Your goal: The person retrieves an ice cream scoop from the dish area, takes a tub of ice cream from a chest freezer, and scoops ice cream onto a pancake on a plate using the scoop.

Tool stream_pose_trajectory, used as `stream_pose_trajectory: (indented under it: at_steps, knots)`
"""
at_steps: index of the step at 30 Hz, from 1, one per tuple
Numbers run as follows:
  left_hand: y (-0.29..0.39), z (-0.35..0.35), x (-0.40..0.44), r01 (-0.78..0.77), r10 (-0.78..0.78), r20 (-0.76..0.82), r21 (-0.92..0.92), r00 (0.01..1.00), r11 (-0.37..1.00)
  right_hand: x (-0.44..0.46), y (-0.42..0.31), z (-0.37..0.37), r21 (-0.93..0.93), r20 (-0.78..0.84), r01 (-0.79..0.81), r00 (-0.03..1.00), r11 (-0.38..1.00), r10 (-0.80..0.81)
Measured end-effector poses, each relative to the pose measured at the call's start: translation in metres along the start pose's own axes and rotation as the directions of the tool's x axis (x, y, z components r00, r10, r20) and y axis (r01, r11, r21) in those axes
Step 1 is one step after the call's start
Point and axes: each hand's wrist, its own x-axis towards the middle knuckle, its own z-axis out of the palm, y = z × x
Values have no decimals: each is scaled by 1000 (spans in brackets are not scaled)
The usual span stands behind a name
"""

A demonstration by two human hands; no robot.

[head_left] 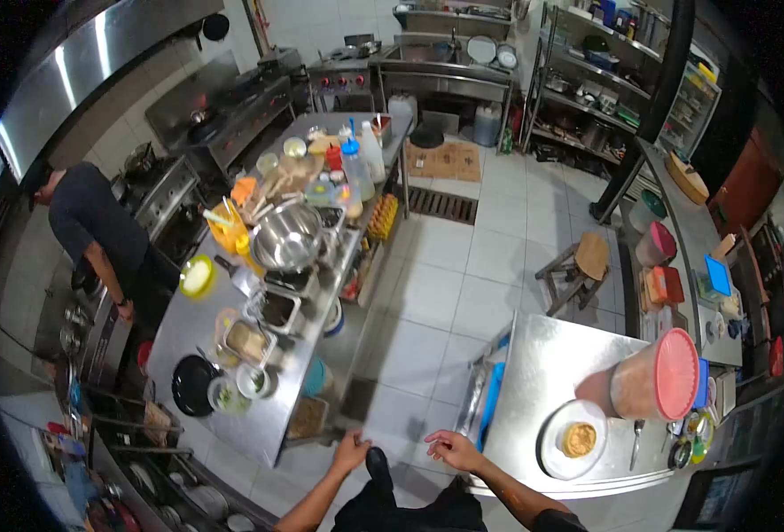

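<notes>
My left hand (351,450) hangs over the tiled floor, near the front corner of the long steel table (175,328). Its fingers are curled together, and anything in them is too small to make out. My right hand (452,449) is held beside the left edge of the right steel table (542,355), fingers apart, with nothing in it. A white plate (556,452) bearing a round golden pastry (579,439) lies to its right. Beyond the plate are a fork (637,443) and a large tub with a pink lid (676,374).
A co-worker (99,222) in dark clothes stands at the stoves on the left. Bowls, bottles, containers and a black pan (195,386) cover the long table. A wooden stool (591,257) stands on the floor beyond the right table. Shelves (587,71) line the back right.
</notes>
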Motion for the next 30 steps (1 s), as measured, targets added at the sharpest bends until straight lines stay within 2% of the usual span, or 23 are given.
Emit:
stream_pose_trajectory:
  at_steps: [1, 3, 5, 6, 7, 11, 12, 14, 16, 17, 19, 21, 24, 25, 27, 29, 30]
  knots:
    - [-11, -5, 10, 41, -41, 13, 8, 999, 999, 19, -9, 7, -20, 10, -17, 1000, 1000, 17]
    - [-9, -21, 37, 10, -9, 71, -10, 997, 1000, 50, -28, 10, -41, 7, -12, 1000, 999, 12]
    - [4, -32, 71, 16, -7, 128, -73, 992, 997, 68, -32, 8, 53, -46, 16, 999, 998, -14]
    - [26, -36, 86, -3, 13, 146, -63, 989, 998, 75, -25, 6, 88, -110, 34, 994, 996, -24]
    - [39, -35, 108, 1, -4, 144, 24, 990, 1000, 79, -23, 1, 93, -126, 48, 991, 994, -36]
    - [93, -14, 221, -86, 83, 281, -2, 956, 996, 82, -35, -20, 399, -309, -156, 905, 904, 293]
    - [115, -8, 251, -117, 117, 313, -17, 943, 993, 87, -34, -32, 398, -331, -139, 900, 907, 283]
    - [168, -4, 306, -128, 129, 363, -26, 923, 991, 103, -38, -68, 502, -317, -183, 870, 845, 377]
    - [231, 1, 349, -91, 93, 430, -24, 898, 996, 129, -64, -116, 490, -392, -126, 852, 863, 347]
    - [263, 3, 371, -120, 141, 459, -75, 877, 990, 145, -77, -139, 481, -440, -81, 839, 873, 320]
    - [340, 1, 411, -115, 141, 453, -86, 880, 990, 205, -95, -210, 424, -494, -105, 806, 900, 327]
    - [387, 11, 462, -134, 177, 421, -131, 890, 982, 257, -101, -278, 141, -661, 65, 749, 988, 45]
    - [480, 14, 522, -150, 236, 377, -243, 896, 958, 331, -223, -380, 130, -677, 109, 736, 985, 8]
    - [512, 15, 539, -144, 250, 367, -292, 896, 945, 357, -264, -413, 94, -637, 104, 771, 990, -21]
    - [561, 34, 592, -156, 251, 342, -283, 906, 947, 402, -300, -481, 41, -597, 99, 800, 994, -55]
    - [593, 62, 669, -114, 245, 339, -362, 908, 925, 460, -323, -553, -56, -477, 97, 872, 994, -112]
    - [628, 59, 690, -110, 211, 357, -282, 910, 953, 484, -318, -587, -120, -490, 94, 860, 988, -141]
